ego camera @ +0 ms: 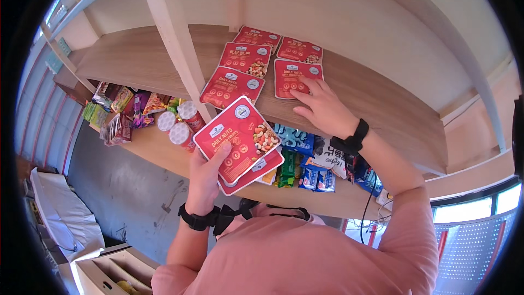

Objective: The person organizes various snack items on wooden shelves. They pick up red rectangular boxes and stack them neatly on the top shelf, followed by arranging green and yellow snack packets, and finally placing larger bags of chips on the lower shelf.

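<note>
My left hand (206, 176) grips a small stack of red nut packets (233, 143), thumb across the top one. At least two show, fanned slightly apart, with mixed nuts pictured on the front. On the upper wooden shelf, the fingers of my right hand (321, 104) rest spread on the lower part of another red nut packet (288, 78), which lies flat. Behind it lies one more packet (299, 49). To the left, three others form an overlapping column, the nearest packet (231, 88) partly covered by the held stack.
A white upright post (176, 28) stands left of the packets on the upper shelf (356, 90). The lower shelf (143, 147) bears red canisters with pale lids (180, 133), snack bags (141, 108) and blue packs (317, 179). A wooden divided box (118, 268) is at lower left.
</note>
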Available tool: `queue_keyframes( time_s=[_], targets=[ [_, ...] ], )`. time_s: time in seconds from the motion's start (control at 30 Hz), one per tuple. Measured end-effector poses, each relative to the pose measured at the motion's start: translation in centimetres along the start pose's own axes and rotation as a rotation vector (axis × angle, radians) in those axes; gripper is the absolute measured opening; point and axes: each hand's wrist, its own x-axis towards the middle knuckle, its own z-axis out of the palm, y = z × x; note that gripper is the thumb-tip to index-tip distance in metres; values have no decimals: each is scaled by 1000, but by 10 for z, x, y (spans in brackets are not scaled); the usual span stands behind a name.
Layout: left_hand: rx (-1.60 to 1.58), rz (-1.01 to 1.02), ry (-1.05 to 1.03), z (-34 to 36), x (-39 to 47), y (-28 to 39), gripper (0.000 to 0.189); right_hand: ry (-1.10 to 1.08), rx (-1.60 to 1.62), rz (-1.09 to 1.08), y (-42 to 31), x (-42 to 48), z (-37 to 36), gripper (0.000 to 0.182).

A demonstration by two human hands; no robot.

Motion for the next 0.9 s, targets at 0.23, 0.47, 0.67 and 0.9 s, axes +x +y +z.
queue_keyframes(
  time_s=[0.23,0.47,0.67,0.9],
  targets=[
    [-7,-37,-26,1,0,-2,34,11,-94,58,-9,23,11,41],
    [-33,-50,-77,14,3,-4,36,339,-16,10,-15,22,0,32],
    [-6,-45,-153,25,8,-5,38,-228,912,433,-45,-3,-18,29],
    [10,-60,-247,38,13,-15,39,-140,1364,577,-55,-34,-12,24]
  ],
)
